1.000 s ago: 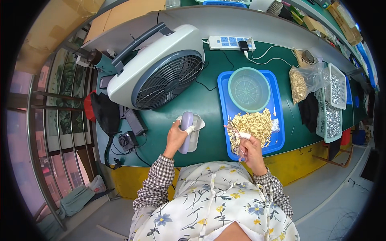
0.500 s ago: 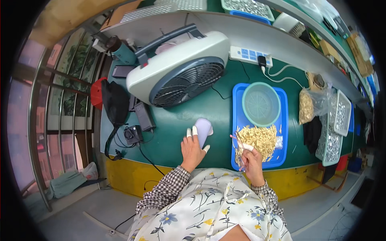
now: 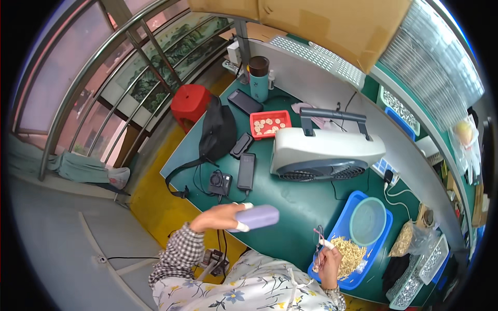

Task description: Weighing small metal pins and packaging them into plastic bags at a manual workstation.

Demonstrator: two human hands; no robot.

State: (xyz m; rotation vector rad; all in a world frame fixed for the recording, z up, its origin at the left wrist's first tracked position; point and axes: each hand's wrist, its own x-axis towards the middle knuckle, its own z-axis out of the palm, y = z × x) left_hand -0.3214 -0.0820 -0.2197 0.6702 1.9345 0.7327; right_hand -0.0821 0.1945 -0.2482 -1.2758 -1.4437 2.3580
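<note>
My left hand, with white covers on some fingertips, is closed round one end of a lilac glasses case. The case is held near the front left edge of the green table. A pair of eyeglasses is gripped in my right hand, also with white fingertip covers. That hand is over the near left side of a blue tray. In the tray are a heap of small yellowish pieces and a round pale green basket.
A grey-white box fan stands mid-table. Left of it are a red tray of round pieces, a black bag, a black power adapter and a teal bottle. Trays of metal parts lie at the right.
My left hand has closed on the glasses case and carried it off the tabletop. The view has swung to the left. My right hand still holds the eyeglasses by the blue tray.
</note>
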